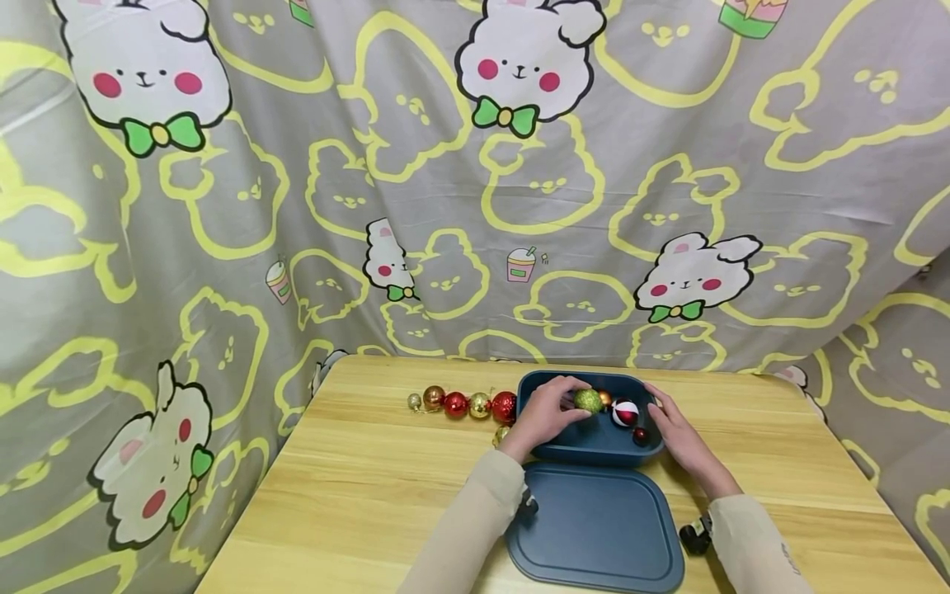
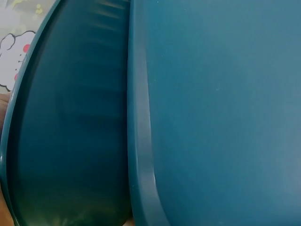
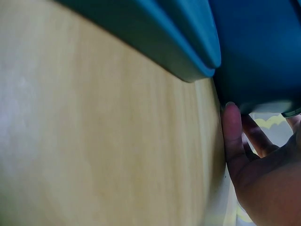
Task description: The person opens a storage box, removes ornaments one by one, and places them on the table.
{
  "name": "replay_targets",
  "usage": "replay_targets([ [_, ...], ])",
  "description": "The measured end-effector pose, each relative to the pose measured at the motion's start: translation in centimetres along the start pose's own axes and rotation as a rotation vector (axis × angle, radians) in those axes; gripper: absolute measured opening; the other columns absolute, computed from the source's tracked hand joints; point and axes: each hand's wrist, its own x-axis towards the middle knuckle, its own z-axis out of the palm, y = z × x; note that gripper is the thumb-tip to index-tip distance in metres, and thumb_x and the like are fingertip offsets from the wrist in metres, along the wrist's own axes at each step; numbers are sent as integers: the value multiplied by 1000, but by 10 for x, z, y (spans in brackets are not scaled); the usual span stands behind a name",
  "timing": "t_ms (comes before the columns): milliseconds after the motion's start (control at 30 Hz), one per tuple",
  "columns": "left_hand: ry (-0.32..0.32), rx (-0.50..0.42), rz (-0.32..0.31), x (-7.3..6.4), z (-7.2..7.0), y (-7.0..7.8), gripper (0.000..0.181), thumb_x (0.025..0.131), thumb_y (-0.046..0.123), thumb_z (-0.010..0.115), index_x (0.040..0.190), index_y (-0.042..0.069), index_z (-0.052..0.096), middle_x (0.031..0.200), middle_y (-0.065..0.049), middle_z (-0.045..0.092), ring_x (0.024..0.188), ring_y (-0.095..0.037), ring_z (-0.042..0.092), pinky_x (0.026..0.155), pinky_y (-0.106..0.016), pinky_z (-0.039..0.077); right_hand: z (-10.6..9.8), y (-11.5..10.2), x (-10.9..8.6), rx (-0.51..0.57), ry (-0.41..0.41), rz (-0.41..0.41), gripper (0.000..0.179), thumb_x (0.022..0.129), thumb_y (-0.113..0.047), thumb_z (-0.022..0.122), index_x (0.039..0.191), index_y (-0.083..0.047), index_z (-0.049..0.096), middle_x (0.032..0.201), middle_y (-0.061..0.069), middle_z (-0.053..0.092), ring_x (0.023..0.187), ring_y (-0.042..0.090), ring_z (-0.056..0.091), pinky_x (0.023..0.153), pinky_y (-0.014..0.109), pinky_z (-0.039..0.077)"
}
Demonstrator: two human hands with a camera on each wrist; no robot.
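Note:
A dark blue rectangular box [image 1: 594, 453] lies open on the table with several small ornament balls inside. My left hand [image 1: 547, 414] reaches over its left part, thumb and fingers curved about a glittery green ball [image 1: 589, 402]. Beside that lie a red-and-white striped ball [image 1: 625, 412], a small orange ball [image 1: 605, 398] and a dark red ball [image 1: 641, 436]. At the box's right end, my right hand [image 1: 684, 436] holds the rim. In the right wrist view, fingers [image 3: 232, 129] touch the outside of the wall. The left wrist view shows none of the balls.
In front of the box lies its flat blue lid [image 1: 597, 528]. Left of it, a row of red and gold baubles [image 1: 456, 404] rests on the wooden table [image 1: 356, 487]. A patterned grey curtain [image 1: 445, 190] hangs behind the table and at its sides.

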Motion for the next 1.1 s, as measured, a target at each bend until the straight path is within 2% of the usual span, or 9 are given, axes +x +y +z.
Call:
replay_targets([
  [233,22,-28,18,-2,-1,1,42,97,31,73,138,24,64,132,3,64,105,-9,68,92,-21,58,1,0,0,5,0,0,63,115,-41,30,166,-9,14,168,32,10,147,57,23,118,75,20],
  [367,61,-61,33,-3,-2,2,42,97,28,74,138,24,64,131,1,64,103,-10,69,92,-25,59,2,0,0,6,-4,2,63,115,-41,30,166,-9,13,168,32,10,148,58,22,118,75,20],
  [500,107,-81,48,-2,-3,3,41,96,26,75,136,24,65,129,0,64,104,-9,68,92,-20,58,1,0,0,6,1,5,62,115,-40,29,167,-9,14,169,31,9,149,58,19,119,75,18],
  [667,120,-90,47,-2,-4,5,42,96,25,75,136,23,65,130,0,64,106,-7,65,92,-15,55,2,-1,0,-1,-4,12,62,115,-41,29,167,-10,13,169,31,9,149,58,20,118,76,18],
  [900,134,-125,63,-7,-8,6,42,95,24,76,136,23,65,131,0,64,108,-8,65,92,-16,56,1,-1,1,-4,-1,9,62,115,-41,29,167,-10,13,169,31,10,148,58,20,118,76,18],
  [1100,164,-175,83,-11,-17,8,43,94,23,77,136,20,66,130,-3,65,109,-10,67,93,-18,57,1,-1,0,-11,-5,-4,62,115,-39,29,167,-9,13,168,32,10,148,59,21,117,77,19],
])
